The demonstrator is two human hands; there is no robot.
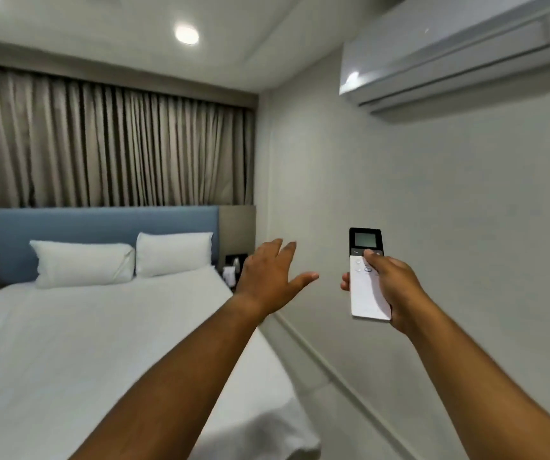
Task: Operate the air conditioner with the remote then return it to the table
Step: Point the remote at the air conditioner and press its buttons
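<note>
White plastic with a black top section, the remote (368, 280) stands upright in the right hand (391, 290), whose fingers wrap around its lower body while the thumb presses on the buttons just below the small grey screen. One remote only, held up in the air in front of the plain wall, pointed upward toward the single white air conditioner (449, 58) mounted high on that wall at the upper right. The left hand (272, 277) hovers just beside it, empty, palm down, fingers spread wide and thumb stuck out toward the remote without touching it. Two bare forearms reach in from the bottom of the view. Below and to the left lies one bed (84, 343) under a white sheet, with two white pillows (84, 263) side by side against a blue padded headboard (101, 224). A small bedside table (233, 270) sits past the bed's far corner (what stands on it is too blurred to name). Beyond, grey-brown curtains (107, 147) hang closed, and one round ceiling light (186, 34) glows.
</note>
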